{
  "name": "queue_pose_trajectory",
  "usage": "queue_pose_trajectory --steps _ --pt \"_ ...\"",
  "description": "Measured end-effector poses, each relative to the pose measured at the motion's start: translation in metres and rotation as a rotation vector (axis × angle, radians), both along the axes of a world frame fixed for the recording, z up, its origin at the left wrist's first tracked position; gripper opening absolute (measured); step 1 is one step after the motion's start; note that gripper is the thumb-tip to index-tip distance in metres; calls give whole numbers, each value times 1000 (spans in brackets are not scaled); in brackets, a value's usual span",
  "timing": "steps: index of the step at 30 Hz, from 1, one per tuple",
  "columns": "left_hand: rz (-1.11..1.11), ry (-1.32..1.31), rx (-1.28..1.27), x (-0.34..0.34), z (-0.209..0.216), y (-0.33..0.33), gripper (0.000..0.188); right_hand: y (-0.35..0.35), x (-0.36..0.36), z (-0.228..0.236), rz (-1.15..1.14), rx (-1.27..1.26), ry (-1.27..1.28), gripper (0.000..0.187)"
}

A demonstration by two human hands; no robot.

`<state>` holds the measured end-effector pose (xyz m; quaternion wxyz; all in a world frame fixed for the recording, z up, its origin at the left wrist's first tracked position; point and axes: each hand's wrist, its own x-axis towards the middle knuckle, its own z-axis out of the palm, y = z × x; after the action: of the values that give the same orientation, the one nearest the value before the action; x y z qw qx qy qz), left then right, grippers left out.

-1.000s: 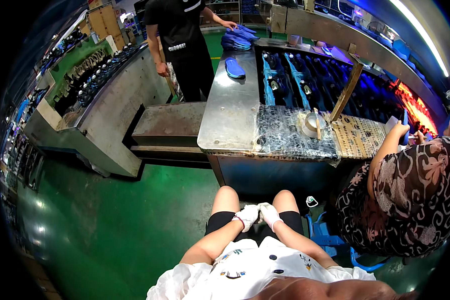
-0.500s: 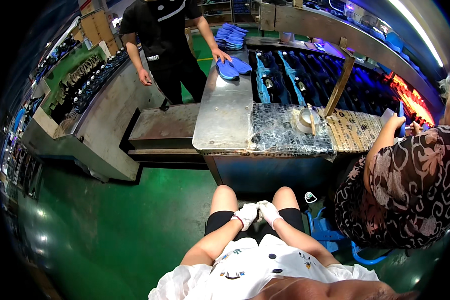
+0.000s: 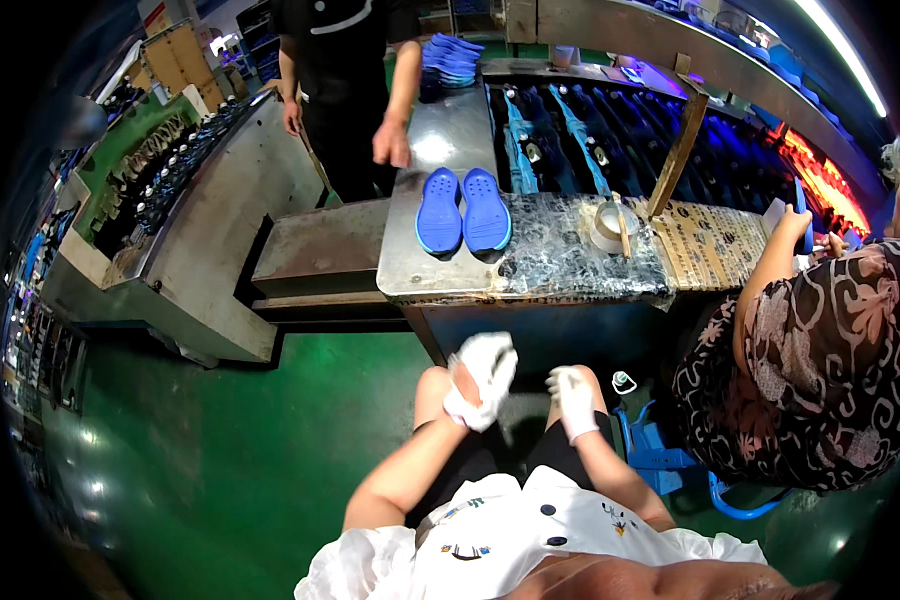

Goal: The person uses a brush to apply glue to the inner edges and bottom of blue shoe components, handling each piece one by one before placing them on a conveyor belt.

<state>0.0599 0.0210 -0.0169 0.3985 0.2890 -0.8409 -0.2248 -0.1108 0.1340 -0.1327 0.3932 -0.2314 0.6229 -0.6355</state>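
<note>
Gloved left hand (image 3: pixel 482 378) raised, gloved right hand (image 3: pixel 574 400) lower, both empty

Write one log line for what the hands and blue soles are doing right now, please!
left hand: gloved, raised above knee, empty | right hand: gloved, empty | blue soles: pair lying on metal table, untouched

Glossy green floor (image 3: pixel 220 450), perhaps factory lighting

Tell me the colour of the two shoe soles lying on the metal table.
Blue shoe soles, clearest in the head view.
</note>
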Motion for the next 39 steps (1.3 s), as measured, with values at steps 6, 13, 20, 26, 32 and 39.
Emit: queue_pose_trajectory --steps 6,13,20,26,32,39 --pt "121 -114 -460 -29 72 -120 42 -8 -83 107 -372 -254 579 12" --pt "74 -114 -477 -30 38 -128 17 -62 -163 176 -329 -167 1503 42" --pt "87 71 50 12 47 -49 22 -94 -184 185 -92 -112 1828 52" --pt "23 457 596 23 42 -28 31 -111 -189 195 -79 -305 1907 36" --pt "156 874 1057 18 45 -35 33 -115 -184 222 -394 -599 1408 19" --pt "112 778 1188 14 33 -51 33 -126 -191 246 -380 -63 1371 27"
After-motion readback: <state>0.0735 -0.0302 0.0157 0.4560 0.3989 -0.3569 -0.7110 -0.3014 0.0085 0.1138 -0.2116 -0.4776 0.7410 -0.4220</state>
